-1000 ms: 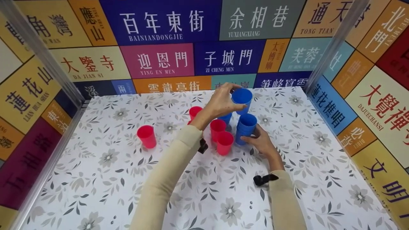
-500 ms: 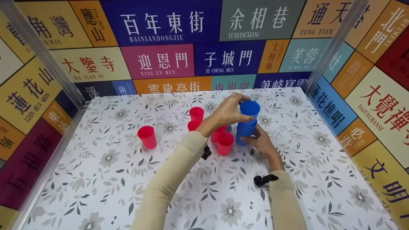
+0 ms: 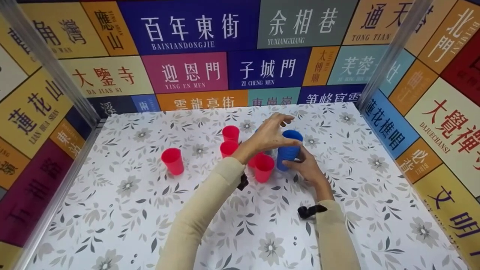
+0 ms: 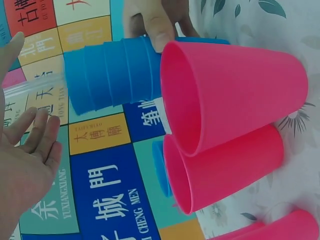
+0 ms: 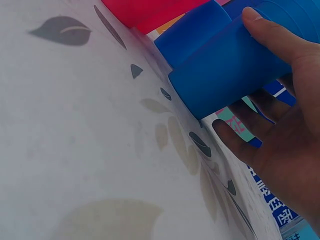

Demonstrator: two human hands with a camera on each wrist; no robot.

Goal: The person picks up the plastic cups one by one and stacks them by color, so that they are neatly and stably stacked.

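Note:
A stack of nested blue cups (image 3: 288, 150) stands upright on the table, its several rims showing as ridges in the left wrist view. My right hand (image 3: 309, 167) holds the stack low on its right side, thumb on the near face. Just over the stack's top, my left hand (image 3: 267, 137) has its fingers spread and holds nothing; the left wrist view shows that hand (image 4: 30, 155) apart from the cups. Another blue cup (image 5: 192, 32) stands beside the stack, mostly hidden in the head view. A red cup (image 3: 264, 168) is close to the stack's left.
More red cups stand to the left: one red cup (image 3: 230, 133) at the back, a second red cup (image 3: 227, 148) before it, and a lone red cup (image 3: 172, 161) farther left. Lettered panels (image 3: 187, 26) wall in the flower-patterned table (image 3: 123, 217).
My left hand has lowered a blue cup into the top of the stack and let go of it. My right hand has stayed on the stack.

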